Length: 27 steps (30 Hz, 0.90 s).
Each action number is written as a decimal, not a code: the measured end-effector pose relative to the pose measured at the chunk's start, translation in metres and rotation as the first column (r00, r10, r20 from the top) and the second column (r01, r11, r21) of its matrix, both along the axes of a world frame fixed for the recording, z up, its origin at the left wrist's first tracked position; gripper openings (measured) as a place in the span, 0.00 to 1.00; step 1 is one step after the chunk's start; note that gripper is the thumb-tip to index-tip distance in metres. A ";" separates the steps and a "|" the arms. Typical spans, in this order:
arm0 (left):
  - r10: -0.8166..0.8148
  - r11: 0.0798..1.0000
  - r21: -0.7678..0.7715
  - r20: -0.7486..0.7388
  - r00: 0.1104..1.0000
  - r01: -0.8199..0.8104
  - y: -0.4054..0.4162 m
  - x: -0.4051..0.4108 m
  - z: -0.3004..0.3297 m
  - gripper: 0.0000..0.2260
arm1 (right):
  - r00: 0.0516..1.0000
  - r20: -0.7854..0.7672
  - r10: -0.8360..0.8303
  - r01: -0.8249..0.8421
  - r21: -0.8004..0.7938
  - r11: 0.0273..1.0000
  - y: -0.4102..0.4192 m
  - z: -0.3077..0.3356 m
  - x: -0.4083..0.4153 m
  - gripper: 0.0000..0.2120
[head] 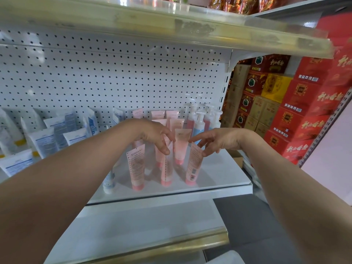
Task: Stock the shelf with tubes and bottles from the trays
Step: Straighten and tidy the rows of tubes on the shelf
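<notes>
Several pink tubes stand cap-down on the white shelf (219, 174). My left hand (156, 137) reaches over the middle front pink tube (166, 172) and pinches its top edge, which its fingers hide. My right hand (217, 141) is beside the right front pink tube (193, 164), fingers fairly straight, with thumb and forefinger touching that tube's top corner. Another pink tube (136, 166) stands free at the front left. More pink tubes (180, 147) stand behind. Pump bottles (199, 122) in red and blue stand at the back right.
White and blue tubes (43, 141) fill the shelf's left side. A pegboard back (114, 73) and an upper shelf (171, 25) enclose the space. A lower shelf (152, 221) juts out below. Red and yellow cartons (285, 103) are stacked to the right.
</notes>
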<state>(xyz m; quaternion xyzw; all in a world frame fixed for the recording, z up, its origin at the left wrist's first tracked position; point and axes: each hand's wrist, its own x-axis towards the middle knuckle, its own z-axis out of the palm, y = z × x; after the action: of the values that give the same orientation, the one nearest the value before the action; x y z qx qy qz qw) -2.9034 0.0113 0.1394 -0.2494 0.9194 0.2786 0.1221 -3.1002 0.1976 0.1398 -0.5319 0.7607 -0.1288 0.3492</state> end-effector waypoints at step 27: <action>0.015 0.948 -0.318 0.028 1.000 -0.005 0.024 -0.005 0.003 0.33 | 0.981 -0.017 -0.192 0.181 -0.260 0.949 0.000 -0.026 0.004 0.26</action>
<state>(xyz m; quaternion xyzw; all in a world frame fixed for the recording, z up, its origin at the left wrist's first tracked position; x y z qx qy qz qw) -2.9089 0.0350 0.1424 -0.2746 0.9491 0.1238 0.0925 -3.0965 0.1977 0.1140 -0.5010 0.7914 -0.2476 0.2476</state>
